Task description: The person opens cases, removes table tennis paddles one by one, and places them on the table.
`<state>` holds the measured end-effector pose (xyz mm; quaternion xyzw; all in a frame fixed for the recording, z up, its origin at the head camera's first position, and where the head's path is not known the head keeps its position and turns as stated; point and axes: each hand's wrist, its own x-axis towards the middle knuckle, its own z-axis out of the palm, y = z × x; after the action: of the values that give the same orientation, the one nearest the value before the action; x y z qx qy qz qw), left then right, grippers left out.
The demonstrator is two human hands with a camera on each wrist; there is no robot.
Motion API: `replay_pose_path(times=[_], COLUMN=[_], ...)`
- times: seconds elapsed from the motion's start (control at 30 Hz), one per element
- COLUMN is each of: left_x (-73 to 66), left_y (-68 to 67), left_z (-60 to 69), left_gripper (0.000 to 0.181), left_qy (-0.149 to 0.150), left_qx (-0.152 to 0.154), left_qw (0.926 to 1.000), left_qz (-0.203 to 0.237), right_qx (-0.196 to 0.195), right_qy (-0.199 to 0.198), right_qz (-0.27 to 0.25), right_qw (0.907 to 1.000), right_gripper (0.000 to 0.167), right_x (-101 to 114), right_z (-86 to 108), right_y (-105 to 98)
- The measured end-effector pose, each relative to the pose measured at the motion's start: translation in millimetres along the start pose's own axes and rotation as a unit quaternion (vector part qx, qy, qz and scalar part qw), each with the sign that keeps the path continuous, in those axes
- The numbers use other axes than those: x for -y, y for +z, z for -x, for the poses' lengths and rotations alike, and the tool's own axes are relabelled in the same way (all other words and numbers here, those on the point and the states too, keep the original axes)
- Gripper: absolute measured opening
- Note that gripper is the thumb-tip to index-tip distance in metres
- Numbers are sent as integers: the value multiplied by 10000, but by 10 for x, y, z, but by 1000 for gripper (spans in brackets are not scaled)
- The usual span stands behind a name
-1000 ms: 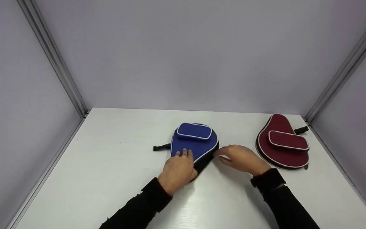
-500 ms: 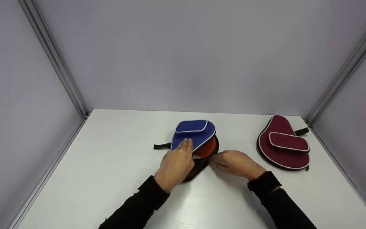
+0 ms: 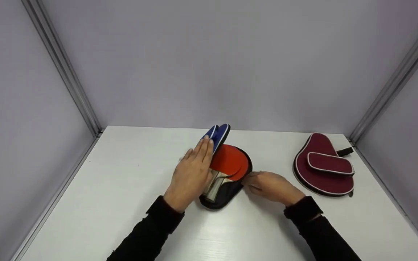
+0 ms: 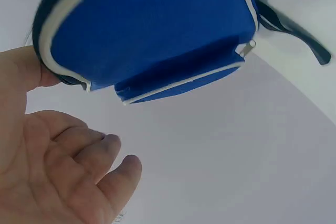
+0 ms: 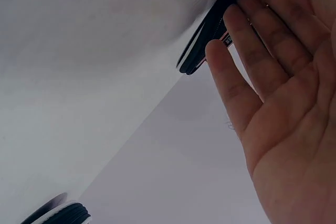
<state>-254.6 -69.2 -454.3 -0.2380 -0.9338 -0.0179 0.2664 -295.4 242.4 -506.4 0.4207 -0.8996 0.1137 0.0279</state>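
The blue case [image 3: 224, 133] stands part open, its blue top lifted and tilted left. Inside its black lower half [image 3: 227, 195] lie red paddles [image 3: 227, 159] with light wooden handles [image 3: 214, 188]. Holding up the lifted cover, my left hand [image 3: 191, 172] has one digit behind the cover's edge; its other fingers hang beside the blue fabric [image 4: 157, 24] in the left wrist view. With its fingertips, my right hand [image 3: 272, 186] pinches the right rim of the lower half. In the right wrist view the right hand [image 5: 283, 87] partly hides that rim.
A dark red case [image 3: 321, 181] with a front pocket and black strap lies closed at the right of the white table [image 3: 122, 203]. Grey-white panels [image 3: 209, 65] enclose the back and both sides.
The blue cover has swung up and left with my left hand, uncovering the red paddles and their handles. My right hand has stayed near the right rim, shifting slightly.
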Motion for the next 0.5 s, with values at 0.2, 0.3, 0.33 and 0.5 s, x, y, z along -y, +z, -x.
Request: replay_pose_path(times=[0.2, 0.3, 0.33, 0.5], left_x=[113, 167, 183, 262], left_y=[-37, -66, -77, -97], left_z=[-18, -20, -20, -10], left_gripper=[77, 79, 79, 79], left_qy=[-15, -55, -71, -155], left_qx=[-208, -223, -220, -236], left_qw=[9997, 9996, 9996, 9991], left_qz=[-121, -167, -183, -331], right_qx=[-11, 37, 49, 168], right_qy=[207, 321, 364, 550], right_qz=[36, -23, -35, -66], right_qw=[9998, 9995, 9993, 9983], right_gripper=[20, 18, 18, 15], right_x=[-55, -101, -118, -203], right_z=[60, 84, 92, 128], right_y=[-47, -78, -91, -145])
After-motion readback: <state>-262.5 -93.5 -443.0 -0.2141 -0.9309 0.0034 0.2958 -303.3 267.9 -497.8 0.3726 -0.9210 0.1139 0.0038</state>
